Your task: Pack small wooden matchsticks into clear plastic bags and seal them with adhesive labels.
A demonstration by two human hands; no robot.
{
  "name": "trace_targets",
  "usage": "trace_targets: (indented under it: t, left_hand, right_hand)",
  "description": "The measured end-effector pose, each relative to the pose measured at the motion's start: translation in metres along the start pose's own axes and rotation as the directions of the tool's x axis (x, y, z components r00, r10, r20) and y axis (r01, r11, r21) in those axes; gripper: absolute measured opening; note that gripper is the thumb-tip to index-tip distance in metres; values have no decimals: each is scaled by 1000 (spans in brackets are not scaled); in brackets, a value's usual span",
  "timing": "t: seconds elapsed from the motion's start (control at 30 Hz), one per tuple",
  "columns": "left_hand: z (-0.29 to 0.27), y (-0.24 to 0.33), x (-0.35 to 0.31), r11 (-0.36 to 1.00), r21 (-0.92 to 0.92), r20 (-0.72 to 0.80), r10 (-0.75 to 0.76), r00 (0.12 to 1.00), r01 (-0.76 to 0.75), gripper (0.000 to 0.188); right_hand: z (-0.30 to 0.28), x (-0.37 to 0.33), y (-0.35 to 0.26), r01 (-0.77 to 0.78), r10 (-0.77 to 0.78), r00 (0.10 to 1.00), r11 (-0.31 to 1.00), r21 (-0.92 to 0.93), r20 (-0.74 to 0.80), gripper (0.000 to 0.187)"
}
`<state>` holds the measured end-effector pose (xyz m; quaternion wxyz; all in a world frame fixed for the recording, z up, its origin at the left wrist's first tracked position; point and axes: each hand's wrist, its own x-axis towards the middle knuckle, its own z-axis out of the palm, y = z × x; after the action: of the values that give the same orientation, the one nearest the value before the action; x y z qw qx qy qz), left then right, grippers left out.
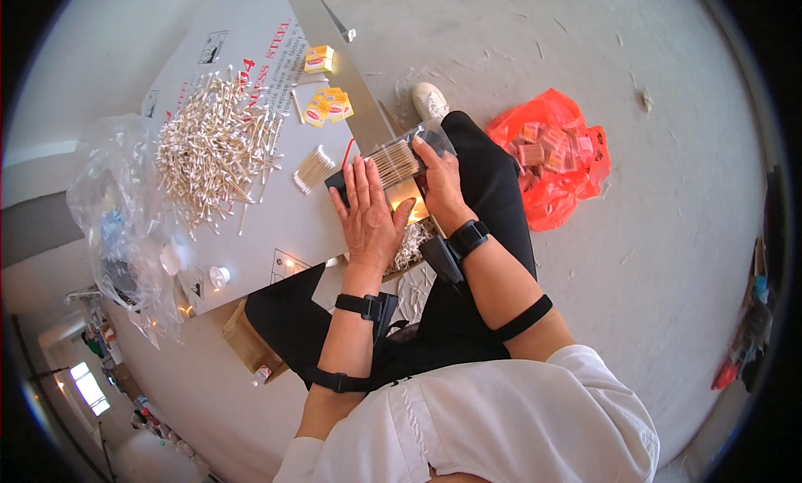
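Observation:
A row of cotton swabs [393, 163] lies side by side in a narrow dark tray [436, 136] at the table's edge, above my lap. My left hand [370, 222] rests flat across the tray's left part, fingers stretched out. My right hand [443, 188] grips the tray's right end, thumb on top; its other fingers are mostly hidden. Under the tray, a shiny yellowish surface [407, 201] shows between my hands. A small bundle of swabs [313, 169] lies on the table just left of the tray.
On the grey table [284, 224] are a big loose swab heap [213, 145], yellow printed cards [328, 107], a small yellow box [318, 59] and a clear plastic bag [113, 224]. Loose swabs [411, 249] lie below my hands. A red bag [543, 207] holding small packs stands on the floor.

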<state>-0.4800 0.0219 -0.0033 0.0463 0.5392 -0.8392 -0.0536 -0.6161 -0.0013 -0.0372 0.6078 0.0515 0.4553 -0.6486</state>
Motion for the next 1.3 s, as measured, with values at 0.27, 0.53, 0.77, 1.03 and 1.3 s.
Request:
trace_targets:
  t: [0.27,0.53,0.77,1.03,1.3]
  left_hand:
    - [-10,-26,18,992,-130,-199,-29,980,3,73]
    - [-26,-107,124,953,-277,-239,-195,951,126,31]
    - [-23,-131,167,917,-188,124,-334,935,352,38]
    - [-13,-139,158,855,-429,-28,-335,942,291,26]
    - [-32,-132,141,578,-767,-6,-441,897,279,6]
  right_hand:
    - [-9,0,2,1,-10,995,996,84,103,18]
    - [-7,3,6,5,-12,997,995,103,75,21]
    - [-5,0,0,-32,29,999,996,84,40,18]
    - [-6,1,-1,-33,28,997,997,75,68,15]
    - [-6,-2,-1,-33,27,996,997,66,83,14]
